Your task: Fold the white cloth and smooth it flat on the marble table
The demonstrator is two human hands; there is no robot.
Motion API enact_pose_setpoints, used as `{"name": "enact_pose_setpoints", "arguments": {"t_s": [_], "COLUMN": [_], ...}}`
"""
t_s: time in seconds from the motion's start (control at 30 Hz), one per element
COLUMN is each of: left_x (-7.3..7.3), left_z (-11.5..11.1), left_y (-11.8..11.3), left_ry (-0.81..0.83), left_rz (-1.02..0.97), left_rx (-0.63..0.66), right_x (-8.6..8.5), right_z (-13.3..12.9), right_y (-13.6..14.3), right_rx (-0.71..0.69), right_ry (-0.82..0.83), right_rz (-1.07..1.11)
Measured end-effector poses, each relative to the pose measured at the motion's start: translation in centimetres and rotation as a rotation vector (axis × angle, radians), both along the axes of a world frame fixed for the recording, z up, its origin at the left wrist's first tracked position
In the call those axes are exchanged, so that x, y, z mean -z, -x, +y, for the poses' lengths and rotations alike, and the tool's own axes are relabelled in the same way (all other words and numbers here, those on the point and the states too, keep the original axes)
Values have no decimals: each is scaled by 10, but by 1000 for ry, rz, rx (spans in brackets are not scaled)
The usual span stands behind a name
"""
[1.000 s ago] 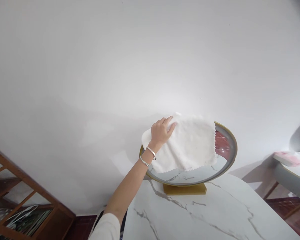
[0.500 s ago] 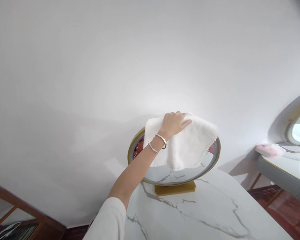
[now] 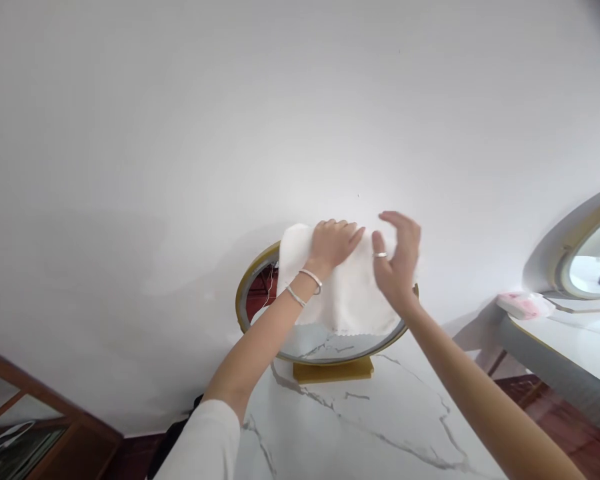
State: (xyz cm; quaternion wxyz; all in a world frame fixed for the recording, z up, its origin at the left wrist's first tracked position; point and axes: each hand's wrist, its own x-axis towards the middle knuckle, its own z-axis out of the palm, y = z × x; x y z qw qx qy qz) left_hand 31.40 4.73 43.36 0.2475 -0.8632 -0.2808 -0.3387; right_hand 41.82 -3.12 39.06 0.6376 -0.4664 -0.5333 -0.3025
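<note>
A white cloth with a scalloped edge hangs over the top of a round mirror that has a gold rim and stands on a gold base. My left hand, a bracelet at its wrist, curls over the mirror's top edge and holds the cloth there. At the upper right of the cloth is my right hand, with a ring on its thumb. Its thumb and fingers are apart, and nothing shows between them. Whether it touches the cloth I cannot tell. Much of the mirror's glass lies behind the cloth.
The mirror stands on a white marble-patterned table by a pale wall. At the right are another round mirror, a pink-and-white packet and a second table. A wooden cabinet is at lower left.
My right hand has come into view from the right, up to the cloth's upper right. My left hand stays on the cloth. The view has shifted slightly.
</note>
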Motion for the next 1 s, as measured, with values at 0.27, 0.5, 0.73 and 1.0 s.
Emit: {"name": "enact_pose_setpoints", "arguments": {"t_s": [0.27, 0.5, 0.73, 1.0], "left_x": [47, 51, 42, 31], "left_z": [18, 9, -10, -6], "left_y": [113, 100, -9, -21], "left_ry": [1, -54, -122, -109], "left_rz": [-659, -636, -77, -61], "left_rx": [-140, -89, 84, 179], "right_x": [20, 26, 94, 95], "right_z": [49, 63, 39, 32], "right_y": [60, 60, -5, -9], "right_rx": [-4, 94, 255, 225], "right_ry": [244, 166, 126, 182], "right_rz": [-482, -430, 115, 129]}}
